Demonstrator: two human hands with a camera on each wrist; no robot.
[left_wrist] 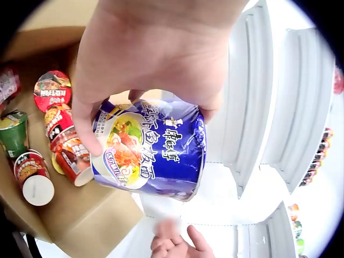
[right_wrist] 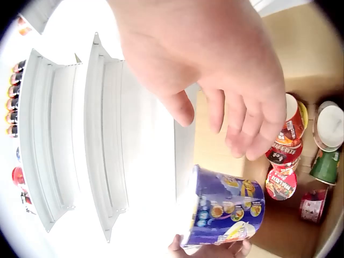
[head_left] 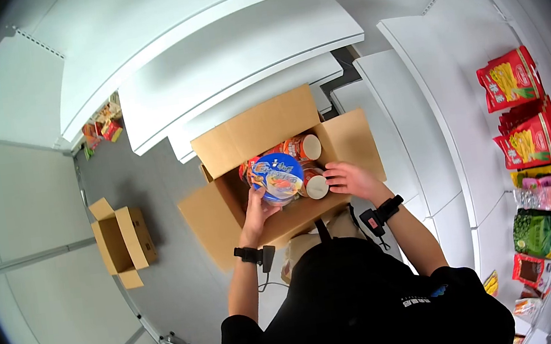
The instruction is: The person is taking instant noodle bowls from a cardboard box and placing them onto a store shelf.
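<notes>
My left hand (head_left: 256, 214) grips a blue instant noodle cup (left_wrist: 150, 148) around its side, and in the head view the cup's printed lid faces up above the open cardboard box (head_left: 253, 133). To its right, my right hand (right_wrist: 215, 80) holds nothing; its fingers are relaxed and apart from the blue cup. Inside the box lie several red noodle cups (left_wrist: 59, 126), some showing white bottoms. A green cup (left_wrist: 14, 133) lies among them.
White shelves (head_left: 239, 46) rise in front and at the right. Red snack bags (head_left: 512, 80) stand along the right shelf. A smaller open carton (head_left: 114, 243) sits on the grey floor at left. Other packets (head_left: 105, 127) lie at the far left corner.
</notes>
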